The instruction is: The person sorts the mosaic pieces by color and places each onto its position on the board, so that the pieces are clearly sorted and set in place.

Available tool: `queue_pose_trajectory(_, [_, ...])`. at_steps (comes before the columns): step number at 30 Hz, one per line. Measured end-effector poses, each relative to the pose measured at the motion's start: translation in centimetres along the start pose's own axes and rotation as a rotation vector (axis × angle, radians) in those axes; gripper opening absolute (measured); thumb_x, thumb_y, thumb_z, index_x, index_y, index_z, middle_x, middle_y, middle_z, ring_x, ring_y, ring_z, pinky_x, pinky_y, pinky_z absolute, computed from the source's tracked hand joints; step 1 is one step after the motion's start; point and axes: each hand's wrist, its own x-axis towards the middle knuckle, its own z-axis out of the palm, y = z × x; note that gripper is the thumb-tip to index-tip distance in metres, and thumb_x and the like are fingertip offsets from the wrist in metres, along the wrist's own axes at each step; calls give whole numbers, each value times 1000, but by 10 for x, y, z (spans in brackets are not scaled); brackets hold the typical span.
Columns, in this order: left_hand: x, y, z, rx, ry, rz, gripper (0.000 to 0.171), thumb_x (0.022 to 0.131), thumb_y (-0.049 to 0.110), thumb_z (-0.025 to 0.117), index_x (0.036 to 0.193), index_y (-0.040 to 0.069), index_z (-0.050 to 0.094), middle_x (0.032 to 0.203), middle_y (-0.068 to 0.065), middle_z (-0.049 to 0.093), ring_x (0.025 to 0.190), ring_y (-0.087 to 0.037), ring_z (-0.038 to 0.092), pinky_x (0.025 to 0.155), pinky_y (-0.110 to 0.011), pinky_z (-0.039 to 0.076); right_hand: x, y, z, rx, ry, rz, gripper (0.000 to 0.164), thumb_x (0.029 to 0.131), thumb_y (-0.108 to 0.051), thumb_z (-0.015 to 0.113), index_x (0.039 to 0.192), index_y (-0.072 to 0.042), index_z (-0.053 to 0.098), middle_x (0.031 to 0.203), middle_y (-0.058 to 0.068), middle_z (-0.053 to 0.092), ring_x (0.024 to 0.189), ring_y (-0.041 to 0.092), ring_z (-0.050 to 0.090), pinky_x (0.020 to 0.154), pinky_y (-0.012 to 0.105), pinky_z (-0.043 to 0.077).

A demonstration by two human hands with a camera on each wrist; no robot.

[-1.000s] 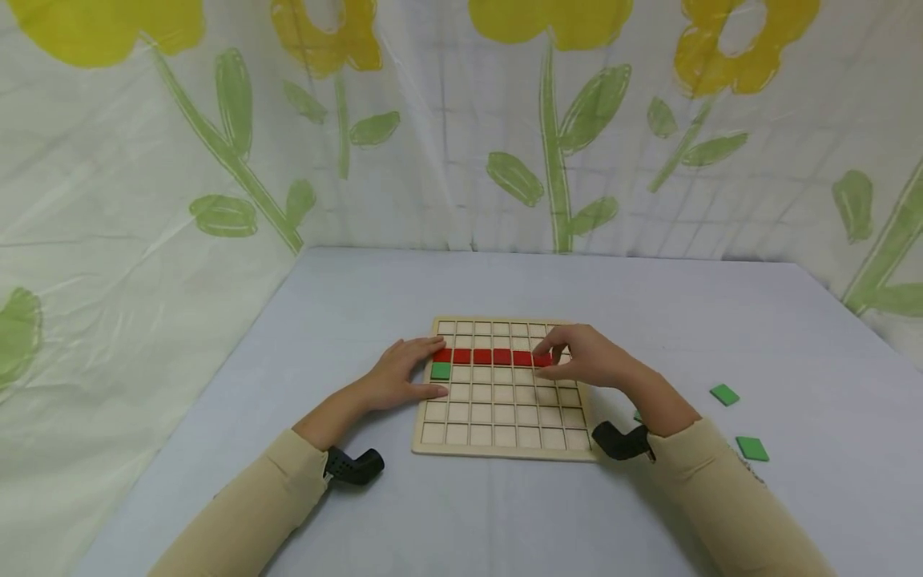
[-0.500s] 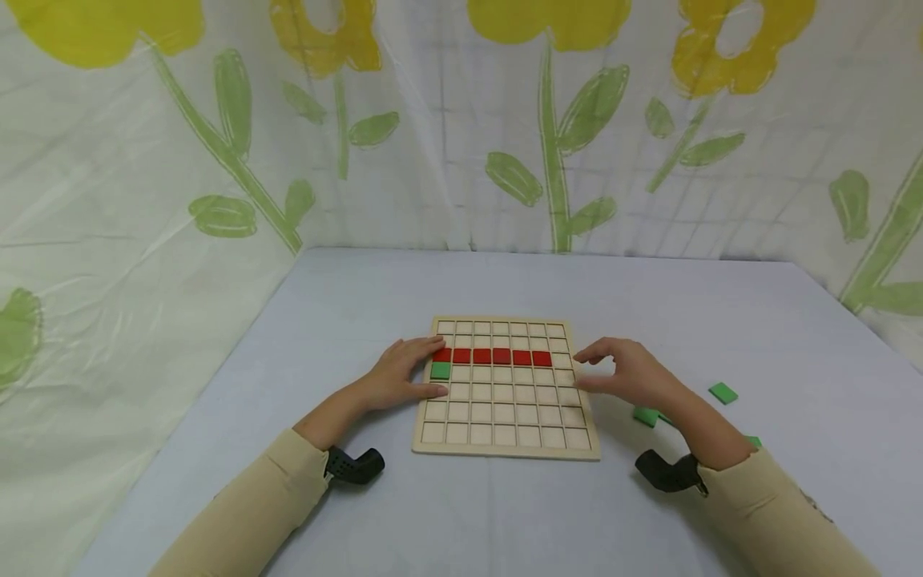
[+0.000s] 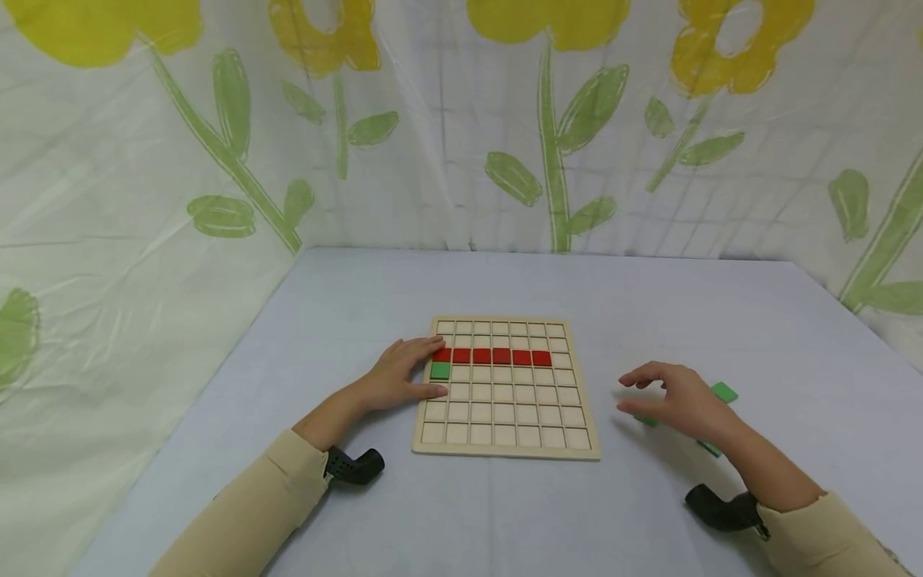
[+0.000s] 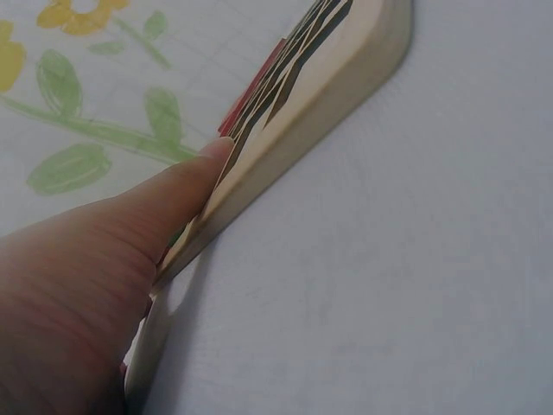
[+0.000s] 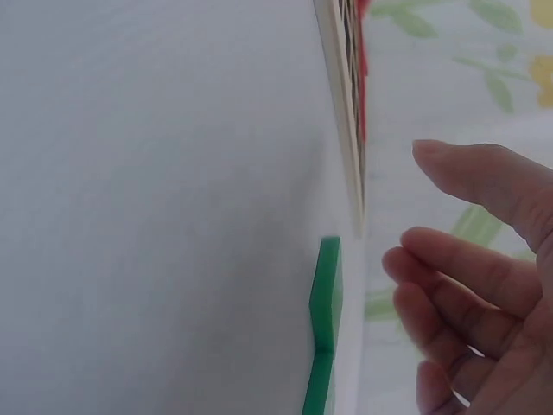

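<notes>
A wooden grid board [image 3: 505,445] lies flat on the table, with a row of several red tiles [image 3: 501,356] across it. One green tile [image 3: 440,370] sits in the cell below the leftmost red tile. My left hand [image 3: 397,373] rests on the board's left edge, fingers near that red tile and thumb lower down; in the left wrist view the thumb [image 4: 194,177] touches the rim. Right of the board, my right hand [image 3: 671,393] hovers with thumb and fingers apart, holding nothing. Loose green tiles [image 3: 724,392] lie under and behind it, partly hidden by hand and forearm.
The pale table [image 3: 360,288] reaches back to a hanging sheet [image 3: 425,200] painted with yellow flowers and green leaves. A black wrist camera [image 3: 721,509] sits on the right wrist, and another black wrist camera [image 3: 355,466] on the left.
My right hand has left the last red tile in the row, which stays on the board, and moved right to above the loose green tiles. My left hand has not moved.
</notes>
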Motion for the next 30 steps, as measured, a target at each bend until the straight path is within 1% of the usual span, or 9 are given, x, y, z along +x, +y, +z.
queue_pose_trajectory(3, [0, 0, 0, -1, -1, -5, 76, 84, 40, 67, 144, 7, 34, 152, -8, 31, 142, -30, 23, 117, -52, 5, -6, 5, -1, -7, 24, 0, 38, 76, -33, 76, 105, -9, 69, 104, 6, 69, 96, 25, 58, 81, 41, 46])
queue_pose_trajectory(5, [0, 0, 0, -4, -2, -6, 76, 84, 40, 67, 144, 7, 34, 152, -9, 31, 142, -30, 23, 117, -52, 5, -10, 9, -1, -12, 36, 1, 38, 76, -32, 77, 104, -8, 69, 104, 7, 69, 95, 26, 59, 81, 42, 46])
queue_pose_trajectory(11, [-1, 1, 0, -18, -10, -10, 77, 84, 41, 67, 144, 8, 34, 152, -8, 31, 142, -29, 22, 117, -52, 5, -21, 19, 2, -29, 60, 31, 40, 75, -33, 77, 104, -6, 69, 108, 12, 66, 96, 30, 59, 84, 52, 47])
queue_pose_trajectory(13, [-1, 2, 0, -22, -14, -12, 77, 83, 42, 67, 144, 8, 34, 152, -8, 30, 142, -29, 21, 117, -52, 5, -25, 21, 3, -42, 70, 38, 41, 74, -32, 78, 104, -6, 69, 108, 13, 66, 96, 31, 59, 85, 54, 47])
queue_pose_trajectory(17, [-2, 2, -1, -21, -14, -15, 77, 83, 42, 67, 144, 9, 34, 152, -7, 30, 142, -29, 21, 117, -52, 5, -28, 24, 5, -59, 91, 15, 42, 70, -27, 81, 103, -3, 69, 107, 16, 67, 96, 34, 60, 86, 57, 46])
queue_pose_trajectory(21, [-2, 2, -2, -17, -7, -16, 77, 83, 42, 67, 144, 9, 34, 152, -7, 30, 142, -30, 21, 117, -52, 6, -28, 26, 5, -76, 78, 1, 41, 69, -27, 81, 101, -3, 70, 105, 16, 67, 100, 37, 60, 86, 57, 47])
queue_pose_trajectory(24, [-2, 1, -1, -15, -7, -15, 77, 83, 42, 67, 144, 9, 34, 152, -7, 30, 142, -29, 21, 117, -52, 5, -28, 28, 4, -91, 63, 4, 40, 69, -29, 81, 98, -4, 71, 104, 15, 66, 99, 37, 59, 83, 54, 49])
queue_pose_trajectory(28, [-1, 0, 0, -13, -4, -13, 77, 84, 43, 66, 144, 9, 34, 152, -7, 30, 142, -29, 21, 117, -53, 6, -29, 29, 4, -103, 62, 0, 36, 69, -28, 80, 96, -5, 72, 101, 13, 65, 97, 35, 59, 80, 52, 50])
queue_pose_trajectory(30, [-1, 0, 0, -12, -1, -12, 77, 83, 43, 66, 144, 9, 34, 152, -7, 30, 142, -29, 22, 117, -53, 6, -28, 30, 4, -104, 58, -9, 36, 70, -28, 80, 96, -4, 72, 100, 13, 65, 96, 35, 58, 79, 52, 49])
